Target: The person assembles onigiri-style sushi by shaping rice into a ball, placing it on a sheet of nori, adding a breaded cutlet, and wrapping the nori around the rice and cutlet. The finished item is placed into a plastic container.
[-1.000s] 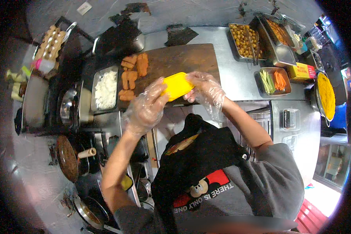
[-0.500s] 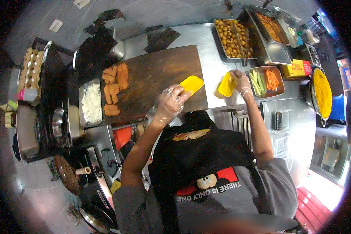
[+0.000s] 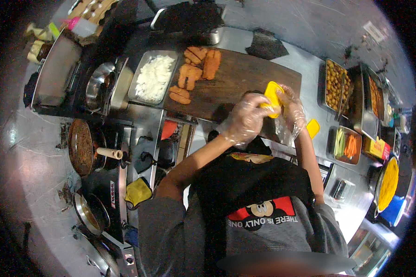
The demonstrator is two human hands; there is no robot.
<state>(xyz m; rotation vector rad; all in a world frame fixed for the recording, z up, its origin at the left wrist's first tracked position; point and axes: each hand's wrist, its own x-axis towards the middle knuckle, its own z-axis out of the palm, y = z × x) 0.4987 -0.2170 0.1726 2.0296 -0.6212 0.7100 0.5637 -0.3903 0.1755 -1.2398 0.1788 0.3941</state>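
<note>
My left hand (image 3: 250, 116), in a clear plastic glove, is closed on a small yellow rounded container or lid (image 3: 273, 90) over the front right of the wooden cutting board (image 3: 252, 76). Pressed to the other side of this yellow piece is my right hand (image 3: 292, 111), also gloved, its fingers curled against it. A second yellow container (image 3: 313, 128) rests on the steel counter just right of my right wrist. Brown breaded fried pieces (image 3: 189, 76) lie on the board's left part.
Left of the board sits a tray of white shreds (image 3: 153, 77). On the right are a tray of small round browned potatoes (image 3: 333, 85), a tray of green and orange vegetable sticks (image 3: 348, 147) and a bowl of yellow food (image 3: 387, 184). Pans (image 3: 84, 147) stand at the left.
My right hand has left the yellow container on the counter and joined my left hand at the other yellow piece, now held more upright. The whole view has turned toward the left.
</note>
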